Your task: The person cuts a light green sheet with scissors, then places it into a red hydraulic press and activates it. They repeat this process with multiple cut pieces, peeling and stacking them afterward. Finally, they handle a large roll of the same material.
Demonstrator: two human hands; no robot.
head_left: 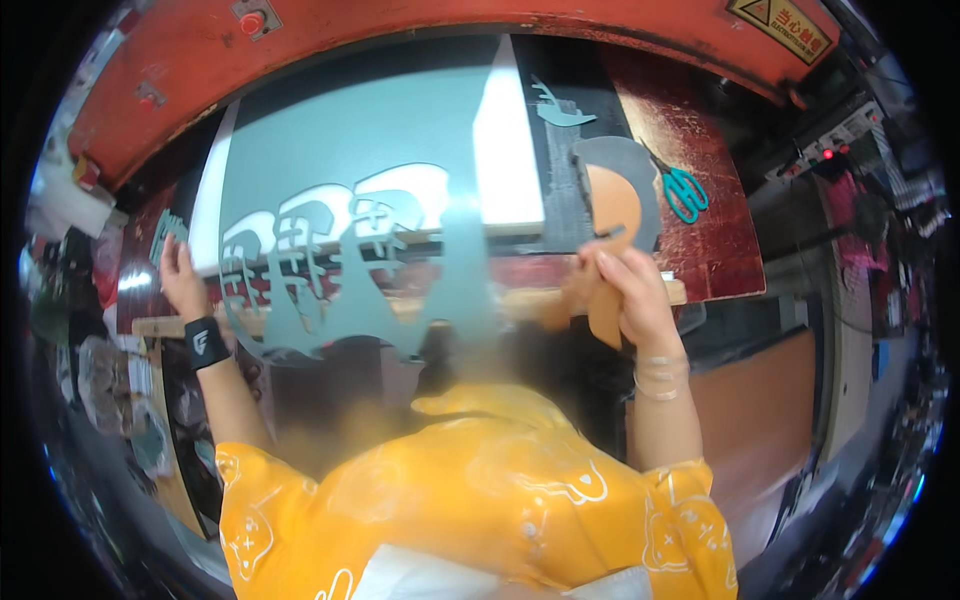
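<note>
A red machine frame [400, 22] arches across 12 o'clock, over a worn red table [728, 250]. Towards 11 o'clock is a green sheet [340, 140] with cut-outs. The right hand [635, 290], at 3 o'clock, pinches a tan curved piece [612, 195]. The left hand [182, 285], at 9 o'clock, is by small green pieces [165, 232]; I cannot tell whether it grips them.

Grey-green sheet [350, 115]: looks smooth, soft sheen. Tan piece [612, 195]: smooth, matt. Scissors [688, 192]: handles look plastic. Table [735, 245]: red, glossy, worn in patches. Wristband [206, 343]: matt cloth. Shirt [450, 470]: printed cloth.
</note>
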